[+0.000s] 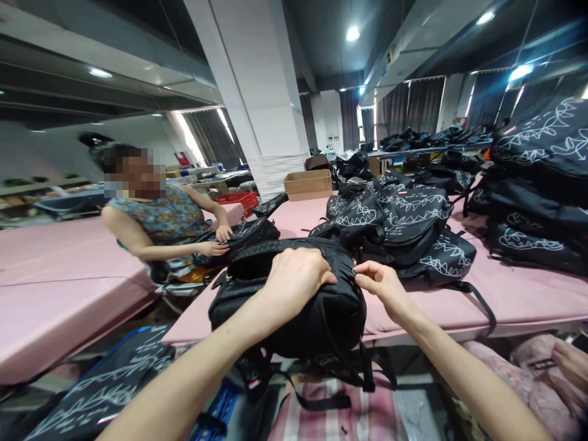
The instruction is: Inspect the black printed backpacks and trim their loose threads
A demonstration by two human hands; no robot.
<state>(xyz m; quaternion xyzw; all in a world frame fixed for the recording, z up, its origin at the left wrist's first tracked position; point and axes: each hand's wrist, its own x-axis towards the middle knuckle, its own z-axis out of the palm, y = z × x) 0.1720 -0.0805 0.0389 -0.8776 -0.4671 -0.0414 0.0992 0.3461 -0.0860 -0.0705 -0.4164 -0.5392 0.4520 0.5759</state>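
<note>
A black backpack (294, 324) lies at the near edge of the pink table, its straps hanging over my lap. My left hand (301, 269) is closed in a grip on the top of this backpack, knuckles up. At the bag's right side, my right hand (377, 283) pinches with thumb and forefinger. Between those fingertips is a small dark piece, possibly a zipper pull, too small to name surely. Right behind my right hand, a heap of black backpacks (408, 214) with white scribble prints rests on the table.
Across the table, a seated co-worker (165, 226) handles another black bag (252, 236). A tall backpack stack (533, 202) stands at the right. A cardboard box (307, 185) and a red crate (243, 201) are farther back. Another person's hand (572, 364) shows at the right edge.
</note>
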